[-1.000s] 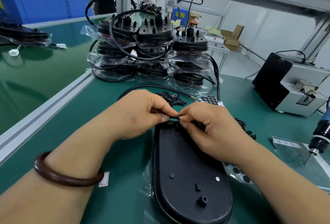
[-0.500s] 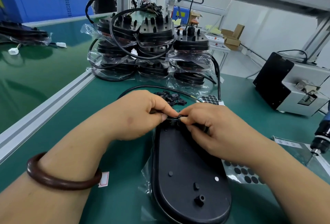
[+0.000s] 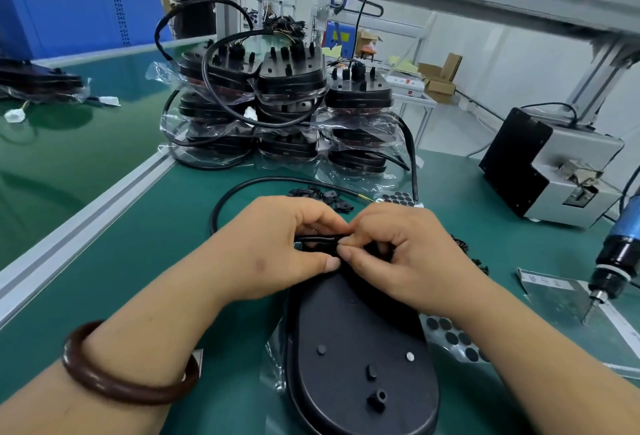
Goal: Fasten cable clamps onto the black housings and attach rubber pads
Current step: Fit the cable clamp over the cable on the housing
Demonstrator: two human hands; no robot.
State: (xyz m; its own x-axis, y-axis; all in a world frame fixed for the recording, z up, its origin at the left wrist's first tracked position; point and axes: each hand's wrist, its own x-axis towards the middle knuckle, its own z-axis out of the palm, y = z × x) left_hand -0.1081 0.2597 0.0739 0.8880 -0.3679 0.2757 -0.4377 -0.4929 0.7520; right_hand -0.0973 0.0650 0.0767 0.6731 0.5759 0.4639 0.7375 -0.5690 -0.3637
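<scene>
A person's left hand (image 3: pixel 287 247) and right hand (image 3: pixel 398 254) meet at the far end of a black housing (image 3: pixel 356 348) lying flat on a green surface (image 3: pixel 166 226). Both hands' fingers are curled, and their fingertips pinch a black cable (image 3: pixel 313 237) just above the housing's far rim. Whether a clamp sits under the fingertips cannot be told. The housing's upper face shows three dark studs and one white dot. An aluminium rail (image 3: pixel 86 219) bounds the surface on the left, and bare green lies open between it and the left forearm, which wears one brown bracelet (image 3: pixel 128 379). The right side is tighter: one sheet of rubber pads (image 3: pixel 453 334) lies just beside the housing, partly under the right forearm, and a blue screwdriver (image 3: pixel 620 254) stands tip-down on a metal plate (image 3: pixel 554 296) near the frame's edge. Beyond the hands lie a small pile of loose clamps (image 3: pixel 322 195) and a second pad sheet (image 3: pixel 398 198). Behind them rise three stacks of bagged housings (image 3: pixel 287 105), with a grey and black machine (image 3: pixel 550 164) well apart to the right.
</scene>
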